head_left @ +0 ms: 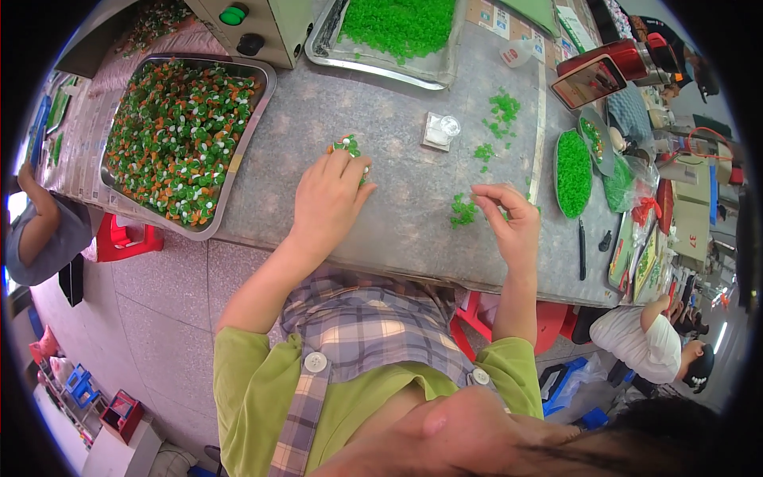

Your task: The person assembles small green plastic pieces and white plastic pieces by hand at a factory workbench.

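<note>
My left hand [330,195] bends over a little cluster of small green, orange and white plastic pieces [347,145] on the grey table. Its fingers are close together, and bits of the pieces show past the fingertips and beside the thumb. To the right, my right hand [510,215] is raised just above the table with thumb and forefinger pinched; what lies between them, if anything, is too small to make out. Beside those fingertips is a loose heap of small bright green pieces [462,211]. More green pieces [501,111] lie scattered farther back.
At the left, a metal tray [238,159] holds many assembled-looking coloured pieces. Another metal tray [429,79] with green pieces stands at the back. A small clear round container [450,126], a dish of green pieces [574,175], a black pen-like tool [582,250] and a propped phone [590,82] are around.
</note>
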`<state>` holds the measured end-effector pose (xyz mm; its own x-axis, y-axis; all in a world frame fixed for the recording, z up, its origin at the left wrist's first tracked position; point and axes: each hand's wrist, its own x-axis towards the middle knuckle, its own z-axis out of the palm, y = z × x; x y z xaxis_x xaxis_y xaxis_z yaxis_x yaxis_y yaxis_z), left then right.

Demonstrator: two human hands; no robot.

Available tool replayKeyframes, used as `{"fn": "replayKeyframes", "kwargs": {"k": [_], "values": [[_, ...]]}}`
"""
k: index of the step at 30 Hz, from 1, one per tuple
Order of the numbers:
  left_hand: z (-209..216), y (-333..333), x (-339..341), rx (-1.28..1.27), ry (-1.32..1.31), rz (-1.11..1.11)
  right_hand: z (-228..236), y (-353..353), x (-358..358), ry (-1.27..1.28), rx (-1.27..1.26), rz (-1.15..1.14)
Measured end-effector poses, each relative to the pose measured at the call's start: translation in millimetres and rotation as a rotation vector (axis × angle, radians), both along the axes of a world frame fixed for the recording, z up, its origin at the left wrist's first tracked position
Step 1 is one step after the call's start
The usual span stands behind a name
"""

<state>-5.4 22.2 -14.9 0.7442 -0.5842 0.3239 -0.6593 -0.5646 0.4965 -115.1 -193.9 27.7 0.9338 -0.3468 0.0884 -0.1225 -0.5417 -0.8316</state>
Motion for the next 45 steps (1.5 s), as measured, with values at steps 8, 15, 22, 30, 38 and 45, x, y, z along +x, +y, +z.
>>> {"fn": "replayKeyframes", "kwargs": {"k": [8,15,22,30,38,45], "values": [[-2,10,-7,0.019,0.070,-0.066,-8,16,5,0.037,0.169,0.017],[23,7,-5,-0.143,0.506,-0.072,-8,25,8,-0.038,0.447,0.031],[17,-24,-13,-0.534,1.192,-0.265,2,34,16,-0.193,-0.134,0.154],[12,-31,-10,-0.614,1.503,-0.354,-3,31,17,-0.305,-0.262,0.280],[14,-34,-13,-0.392,0.494,-0.303,-13,17,21,0.244,0.832,0.148],[7,-35,-9,-0.293,0.286,-0.227,-19,-18,52,0.062,0.680,-0.001]]}}
